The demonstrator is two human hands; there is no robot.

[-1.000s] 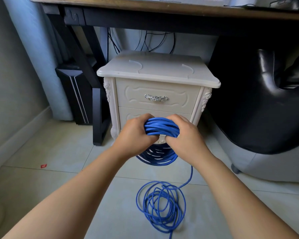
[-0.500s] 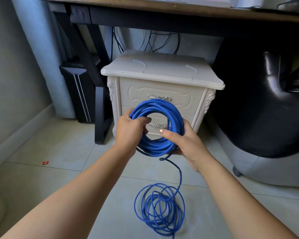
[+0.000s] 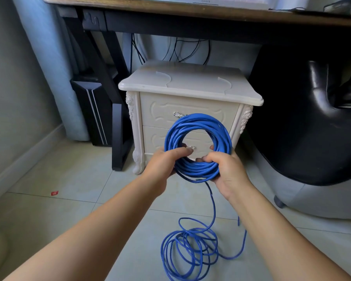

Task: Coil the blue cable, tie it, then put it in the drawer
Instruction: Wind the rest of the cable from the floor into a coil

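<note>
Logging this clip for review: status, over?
Left hand, right hand gripping blue cable coil. Loose loops on floor, untied. Drawers shut.

I see soft, even light, brightest on the cabinet (image 3: 190, 86) top and the near floor (image 3: 49, 175). Deep shadow sits under the table (image 3: 190, 12). Glare streaks the black chair (image 3: 314, 78). Edges bow outward, and the cable (image 3: 199, 120) strands look crisp.

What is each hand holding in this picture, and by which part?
Both hands hold the coiled loops of the blue cable by the coil's lower arc: the left hand grips its lower left, the right hand its lower right.
</note>
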